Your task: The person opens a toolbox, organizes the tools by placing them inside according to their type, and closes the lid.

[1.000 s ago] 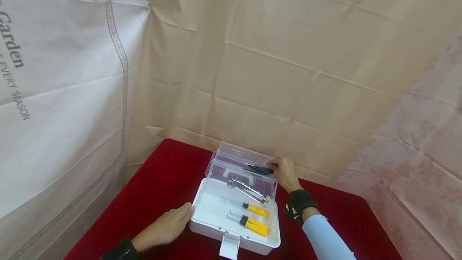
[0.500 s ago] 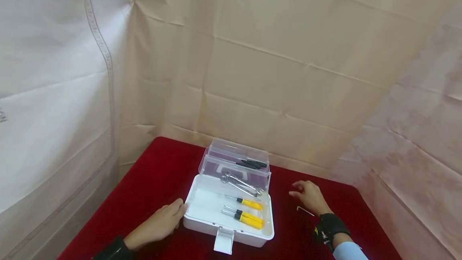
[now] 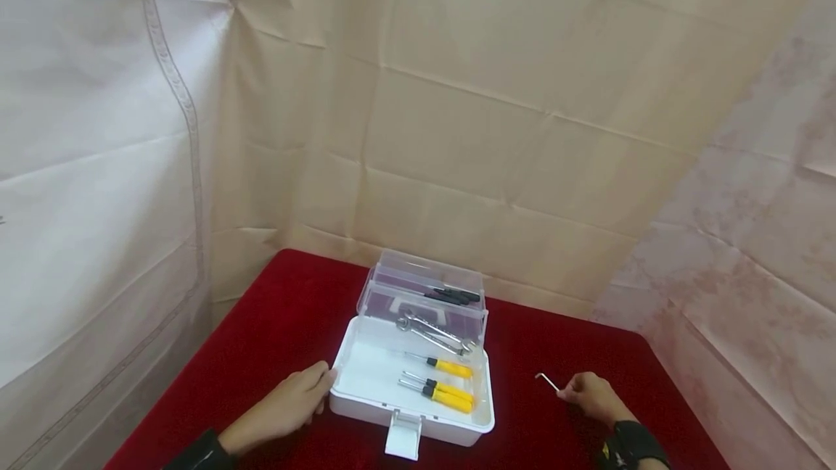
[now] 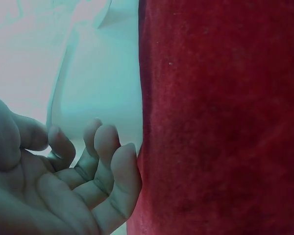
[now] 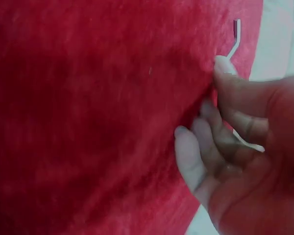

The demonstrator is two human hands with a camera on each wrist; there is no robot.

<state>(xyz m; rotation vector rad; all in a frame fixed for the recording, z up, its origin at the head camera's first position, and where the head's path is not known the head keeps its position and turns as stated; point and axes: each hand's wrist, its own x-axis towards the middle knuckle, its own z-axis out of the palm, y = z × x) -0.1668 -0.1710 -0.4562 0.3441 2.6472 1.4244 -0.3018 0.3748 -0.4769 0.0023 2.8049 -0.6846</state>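
Observation:
An open white toolbox [image 3: 366, 410] stands on the red cloth, its clear lid [image 3: 392, 303] tipped back. My left hand [image 3: 290, 401] holds its left side; in the left wrist view the thumb is at the rim and the curled fingers lie against the outer wall [image 4: 100, 83]. Right of the box, my right hand [image 3: 594, 397] pinches one end of an L-shaped hex key [image 3: 547, 381] low over the cloth. In the right wrist view, the bent end of the hex key [image 5: 237, 32] sticks out past the thumb.
Three yellow-handled screwdrivers [image 3: 453, 368] lie in the toolbox. Silver wrenches [image 3: 431, 332] and dark-handled tools [image 3: 453, 296] sit toward its lid side. The red cloth [image 3: 294, 303] covers the table, with a beige sheet [image 3: 457, 165] hanging behind.
My right hand has left the dark-handled tools at the lid, moved right and toward me, and taken hold of the hex key lying on the cloth. The left hand stays on the toolbox.

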